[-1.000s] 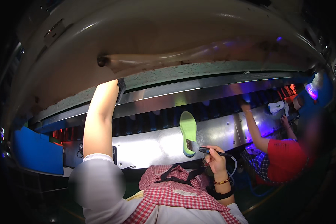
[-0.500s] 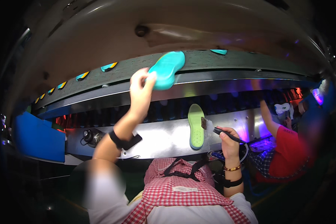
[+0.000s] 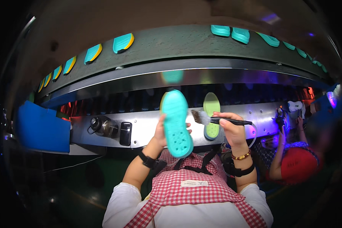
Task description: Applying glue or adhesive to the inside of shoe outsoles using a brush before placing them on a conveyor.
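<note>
My left hand (image 3: 160,133) grips a turquoise shoe sole (image 3: 176,121) by its edges, thumb on the left side and fingertips at the right. The sole stands lengthwise over the metal ledge, its holed end toward me. A brush (image 3: 235,122) with a black handle and a tube at its end is pinched in my right hand (image 3: 234,133). Its dark-tipped pale bristles are just right of the turquoise sole, apart from it. Behind the brush a light green sole (image 3: 212,102) lies on the ledge, partly hidden by the brush and my right fingers.
Several turquoise soles (image 3: 93,53) lie on the dark green belt (image 3: 167,41) beyond a metal rail (image 3: 148,76). On the metal ledge (image 3: 144,127) are a dark bottle (image 3: 104,126) and a phone (image 3: 125,133). A blue panel (image 3: 45,127) stands left; a person in red (image 3: 298,163) works at right.
My left hand has brought the turquoise sole from over the belt down toward me. The brush has moved from beside the green sole to beside the turquoise one. The view has shifted.
</note>
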A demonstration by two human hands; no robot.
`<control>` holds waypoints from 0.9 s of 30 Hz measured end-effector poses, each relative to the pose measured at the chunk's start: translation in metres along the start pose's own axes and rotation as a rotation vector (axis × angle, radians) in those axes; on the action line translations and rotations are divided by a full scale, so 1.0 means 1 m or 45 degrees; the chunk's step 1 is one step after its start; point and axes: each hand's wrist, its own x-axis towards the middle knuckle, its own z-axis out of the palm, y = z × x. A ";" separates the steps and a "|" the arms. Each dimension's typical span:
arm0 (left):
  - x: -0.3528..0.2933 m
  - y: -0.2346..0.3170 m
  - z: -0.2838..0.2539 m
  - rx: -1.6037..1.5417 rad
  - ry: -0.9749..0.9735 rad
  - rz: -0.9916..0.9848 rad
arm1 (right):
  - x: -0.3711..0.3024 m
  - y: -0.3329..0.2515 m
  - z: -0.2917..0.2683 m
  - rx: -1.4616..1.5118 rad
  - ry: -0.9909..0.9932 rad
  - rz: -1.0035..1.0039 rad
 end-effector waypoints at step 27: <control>0.002 -0.030 0.026 0.327 0.386 0.346 | -0.002 0.009 0.036 -0.863 -0.271 -0.187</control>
